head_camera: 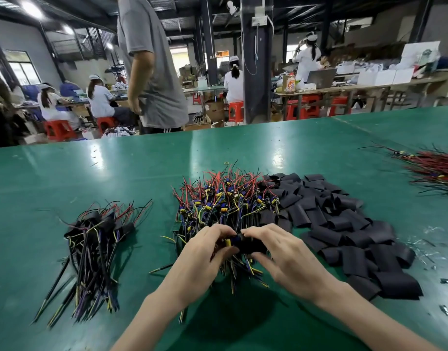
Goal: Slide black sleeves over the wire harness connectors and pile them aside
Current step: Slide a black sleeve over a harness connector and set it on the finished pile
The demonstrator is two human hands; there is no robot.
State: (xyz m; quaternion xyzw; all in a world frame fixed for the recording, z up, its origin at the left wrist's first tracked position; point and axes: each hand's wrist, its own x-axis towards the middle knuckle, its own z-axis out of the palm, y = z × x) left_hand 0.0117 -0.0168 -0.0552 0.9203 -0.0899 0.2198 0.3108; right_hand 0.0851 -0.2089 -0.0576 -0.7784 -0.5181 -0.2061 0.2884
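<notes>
At lower centre, the left hand (205, 252) pinches a wire harness (228, 242) while the right hand (276, 252) grips a black sleeve (252, 245) (partly on it).

Ceiling lamps (31, 8) light the hall brightly, throwing white glare on the glossy green counter (66, 178). Soft shadow pools beneath the left hand (202, 254) and right hand (283, 259). Edges bow; fine detail looks soft.

On the table (243, 148), sleeved harnesses (96, 239) lie left, unsleeved harnesses (222, 198) centre, loose sleeves (344, 224) right.
</notes>
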